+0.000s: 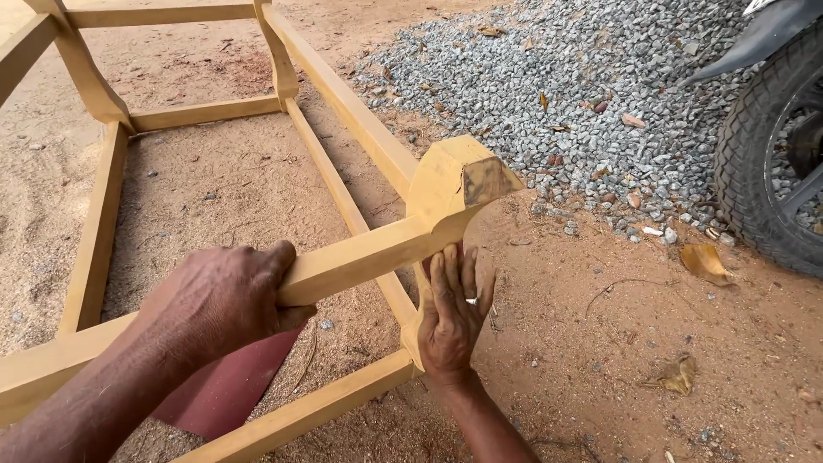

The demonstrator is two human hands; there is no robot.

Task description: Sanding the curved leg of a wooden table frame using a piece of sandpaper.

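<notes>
wooden frame (360, 253) rail gripped by left hand (225, 300), right hand (450, 317) pressing leg

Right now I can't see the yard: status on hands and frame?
Left hand gripping the rail, red sheet under it. Right hand flat on the leg. Frame on sand, gravel and tyre alongside.

A: Site type? Outdoor yard, used as an open-air woodworking spot.

B: Evidence?

A: Bare sandy ground (206, 184) with sawdust-like litter. An unfinished wooden furniture frame (343, 103) lying straight on the dirt. 1 sheet of dark red sandpaper (227, 386) under the near rail.

B: Anything else?

A: Grey gravel heap (583, 94) at the top right, dry leaves (705, 261), and 1 motorbike tyre (763, 163) at the right edge.
</notes>
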